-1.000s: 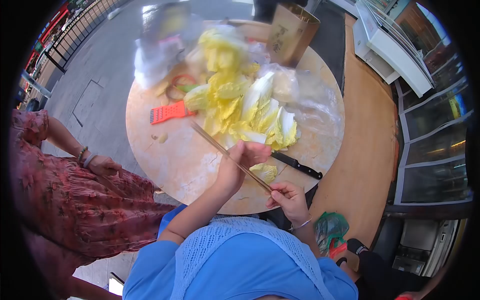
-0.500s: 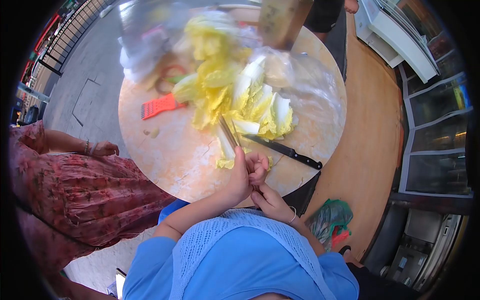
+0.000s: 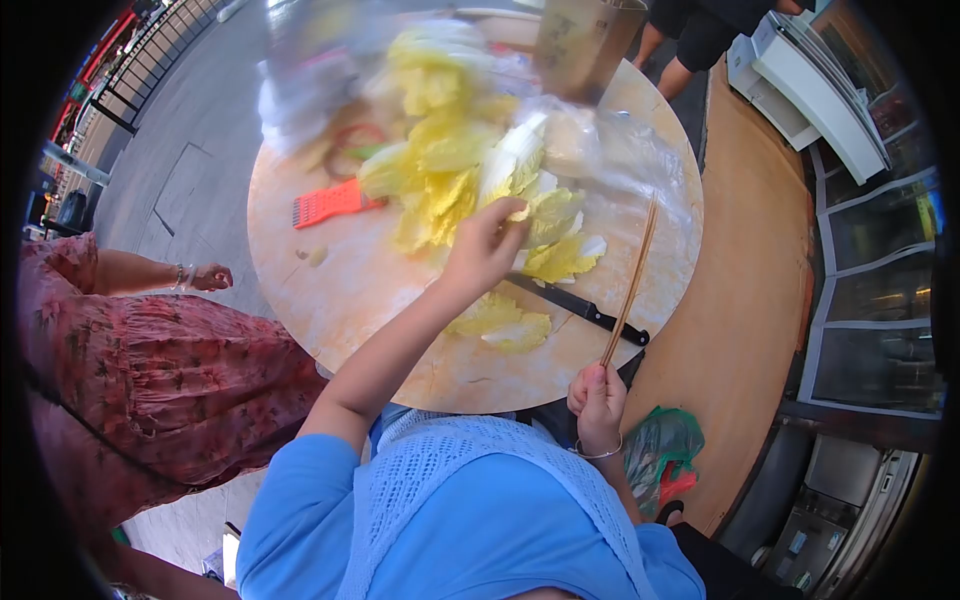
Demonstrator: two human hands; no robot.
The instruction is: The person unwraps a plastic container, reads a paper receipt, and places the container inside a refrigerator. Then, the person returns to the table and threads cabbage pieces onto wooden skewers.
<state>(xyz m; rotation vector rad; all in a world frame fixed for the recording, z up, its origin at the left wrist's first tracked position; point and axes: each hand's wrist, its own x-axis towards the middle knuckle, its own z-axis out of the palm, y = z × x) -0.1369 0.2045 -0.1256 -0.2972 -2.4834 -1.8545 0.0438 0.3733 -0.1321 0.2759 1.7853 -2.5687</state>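
My left hand reaches over the pile of yellow-green napa cabbage leaves, its fingers closed on the edge of one cabbage leaf. In my right hand, at the table's near right edge, a few thin bamboo skewers are gripped by their lower ends and point up and away. A black-handled knife lies between my two hands, its blade partly hidden under the leaves. Closer to me, a separate cabbage leaf rests flat on the table.
The round table holds an orange-red grater or peeler, clear plastic bags and a blurred tall container. A person in a red floral dress stands at left; another person's legs show behind. A green bag is on the floor.
My hands were together with the skewers in front of the leaves. They have parted: the right has carried the skewers rightward, while the left has moved forward onto a cabbage leaf.
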